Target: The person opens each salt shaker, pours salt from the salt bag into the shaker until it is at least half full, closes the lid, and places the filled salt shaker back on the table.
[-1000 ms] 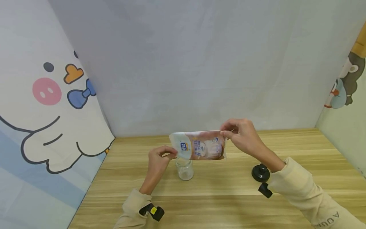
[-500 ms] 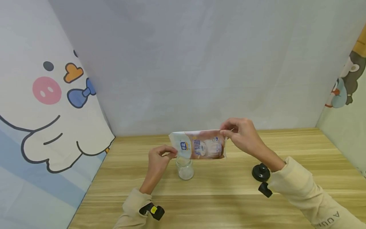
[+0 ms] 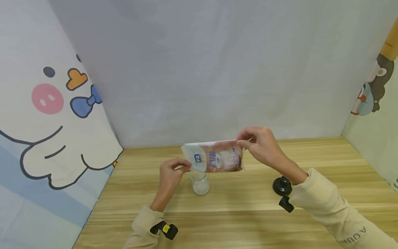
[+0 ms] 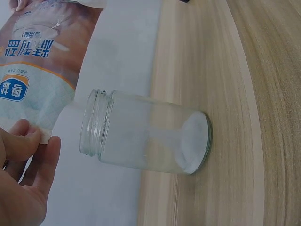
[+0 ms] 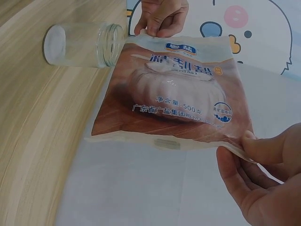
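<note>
Bag (image 3: pixel 222 157) first: where is it?

– Middle of the head view, above the table (image 3: pixel 242 224), its long side running across. The left hand (image 3: pixel 171 173) pinches its lower left corner and the right hand (image 3: pixel 262 145) its upper right one. Both grips are narrow, with only thin film between thumb and finger.

– Why such light holds, at opposite corners?

– To steer it, I'd judge. The right hand sits higher, so the bag slopes slightly leftward, and the left hand can aim that end at the jar (image 3: pixel 200 185).

– How does the jar stand?

– Upright, just below the bag's left end, mouth uncovered. It seems placed for catching: the left wrist view shows a faint white streak (image 4: pixel 162 135) inside, reaching white stuff (image 4: pixel 194 143) on its floor.

– Does the bag touch the rim?

– I cannot tell.

– And the lid (image 3: pixel 282 186)?

– Right of centre, on the table near the right sleeve (image 3: pixel 314 197), well apart from the jar, probably so the mouth is free.
</note>
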Tool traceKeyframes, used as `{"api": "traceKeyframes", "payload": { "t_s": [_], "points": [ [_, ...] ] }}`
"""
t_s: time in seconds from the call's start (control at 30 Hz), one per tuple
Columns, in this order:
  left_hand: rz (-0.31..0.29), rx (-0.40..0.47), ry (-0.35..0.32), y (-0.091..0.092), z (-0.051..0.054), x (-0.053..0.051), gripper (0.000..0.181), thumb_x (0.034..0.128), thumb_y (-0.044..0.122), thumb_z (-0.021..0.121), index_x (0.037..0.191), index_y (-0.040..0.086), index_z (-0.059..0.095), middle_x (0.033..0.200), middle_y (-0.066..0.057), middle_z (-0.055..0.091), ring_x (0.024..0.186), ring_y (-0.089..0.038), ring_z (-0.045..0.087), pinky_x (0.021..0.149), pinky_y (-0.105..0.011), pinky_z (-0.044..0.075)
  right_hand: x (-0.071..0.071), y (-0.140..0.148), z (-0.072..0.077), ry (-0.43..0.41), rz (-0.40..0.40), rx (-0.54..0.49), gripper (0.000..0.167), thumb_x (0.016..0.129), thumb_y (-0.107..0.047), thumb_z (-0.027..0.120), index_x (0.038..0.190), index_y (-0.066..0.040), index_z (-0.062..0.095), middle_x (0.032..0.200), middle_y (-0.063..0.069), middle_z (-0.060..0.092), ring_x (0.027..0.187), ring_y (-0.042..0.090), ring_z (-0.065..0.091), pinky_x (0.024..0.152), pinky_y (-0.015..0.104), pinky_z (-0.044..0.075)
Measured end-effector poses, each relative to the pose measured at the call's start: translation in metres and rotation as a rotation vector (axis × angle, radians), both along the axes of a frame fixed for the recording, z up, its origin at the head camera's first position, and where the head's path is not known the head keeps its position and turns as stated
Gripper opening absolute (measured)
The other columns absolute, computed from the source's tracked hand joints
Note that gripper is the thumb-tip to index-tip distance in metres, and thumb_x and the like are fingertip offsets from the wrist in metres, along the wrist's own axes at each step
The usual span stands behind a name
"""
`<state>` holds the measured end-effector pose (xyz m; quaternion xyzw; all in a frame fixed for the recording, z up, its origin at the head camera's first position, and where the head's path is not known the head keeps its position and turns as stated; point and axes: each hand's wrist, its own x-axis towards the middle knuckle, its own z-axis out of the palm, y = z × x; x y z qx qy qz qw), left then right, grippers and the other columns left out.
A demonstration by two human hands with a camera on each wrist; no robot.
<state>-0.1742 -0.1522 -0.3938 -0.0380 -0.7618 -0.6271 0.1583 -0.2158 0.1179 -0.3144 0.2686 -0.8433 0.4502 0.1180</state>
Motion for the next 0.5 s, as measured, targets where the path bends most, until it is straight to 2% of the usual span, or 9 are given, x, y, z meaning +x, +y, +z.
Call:
{"api": "traceKeyframes", "payload": {
  "t_s": [0.23, 0.5],
  "points": [
    [-0.005, 0.009, 0.002, 0.0007, 0.0011, 0.0010, 0.005, 0.0762, -0.015, 0.066, 0.075, -0.012, 0.069, 0.081, -0.021, 0.068, 0.076, -0.025, 0.067, 0.067, -0.030, 0.059, -0.0004, -0.0001, 0.0013, -0.004, -0.001, -0.002, 0.004, 0.085, 0.002, 0.066, 0.083, 0.000, 0.068, 0.079, 0.009, 0.068, 0.072, 0.020, 0.062, 0.063, 0.028, 0.055],
    [-0.002, -0.002, 0.001, 0.0014, 0.0009, 0.0016, 0.005, 0.0768, -0.015, 0.065, 0.076, -0.011, 0.069, 0.082, -0.020, 0.068, 0.076, -0.021, 0.067, 0.066, -0.026, 0.058, -0.0014, 0.0007, 0.0020, -0.004, 0.003, 0.002, 0.005, 0.086, 0.002, 0.065, 0.083, 0.000, 0.068, 0.080, 0.009, 0.068, 0.072, 0.020, 0.062, 0.063, 0.028, 0.055]
  ]
}}
